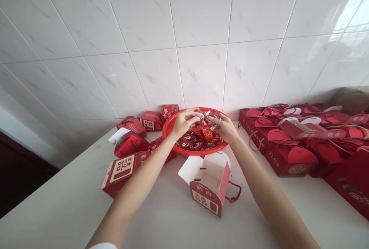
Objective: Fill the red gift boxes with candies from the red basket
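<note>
Both hands are over a red plastic basin (198,153) heaped with wrapped candies (206,133). My left hand (184,122) comes in from the left side, thumb and fingers closed on a small candy in a black-and-white wrapper (201,117). Opposite it, my right hand (225,126) pinches a dark red wrapped candy (211,120); its fingertips are partly hidden among the wrappers. In front of the basin stands an open red gift box (206,199) with white inner flaps and a red cord handle (235,193). No candies show in the visible part of its inside.
At left lie several red boxes, among them a large one (123,168) and one with a raised white flap (129,143). Rows of red handled boxes (291,156) fill the right of the white table (161,218). A tiled wall (201,76) rises directly behind the basin.
</note>
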Tool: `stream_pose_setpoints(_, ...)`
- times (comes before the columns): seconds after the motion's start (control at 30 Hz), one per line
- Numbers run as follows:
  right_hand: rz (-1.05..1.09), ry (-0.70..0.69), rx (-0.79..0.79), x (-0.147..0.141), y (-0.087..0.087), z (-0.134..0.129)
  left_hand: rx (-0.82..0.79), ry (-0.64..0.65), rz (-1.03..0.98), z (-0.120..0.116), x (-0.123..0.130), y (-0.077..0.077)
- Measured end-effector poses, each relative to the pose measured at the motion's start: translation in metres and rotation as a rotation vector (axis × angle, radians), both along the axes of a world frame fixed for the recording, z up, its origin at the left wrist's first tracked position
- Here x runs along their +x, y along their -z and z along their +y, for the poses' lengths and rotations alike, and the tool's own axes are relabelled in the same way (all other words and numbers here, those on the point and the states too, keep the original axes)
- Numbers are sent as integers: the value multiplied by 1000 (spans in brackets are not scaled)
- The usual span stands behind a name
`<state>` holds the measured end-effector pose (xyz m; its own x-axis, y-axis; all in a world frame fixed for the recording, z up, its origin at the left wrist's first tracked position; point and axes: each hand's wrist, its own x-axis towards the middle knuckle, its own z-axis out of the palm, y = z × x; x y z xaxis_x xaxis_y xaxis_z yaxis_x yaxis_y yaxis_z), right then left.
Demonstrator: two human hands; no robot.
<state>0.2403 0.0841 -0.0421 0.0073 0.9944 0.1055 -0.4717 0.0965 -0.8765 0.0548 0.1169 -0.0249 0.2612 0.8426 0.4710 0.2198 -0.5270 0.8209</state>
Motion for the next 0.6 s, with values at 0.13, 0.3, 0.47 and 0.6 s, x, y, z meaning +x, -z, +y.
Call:
stream_pose_setpoints(0.13, -20, -43, 10, 1, -3, -3, -61, 57, -191, -14, 2, 3)
stream_pose_setpoints(0.3, -95, -130, 43, 10, -18, -12, -87, 124, -163, -48, -8, -9)
stream_pose_setpoints(0.47, -306, -156, 163, 24, -48, -37, -132, 405, 210, -91, -26, -30)
stream_pose_setpoints(0.6, -554, -271, 243, 28, -68, -64, -46, 287, 727, -125, -34, -45)
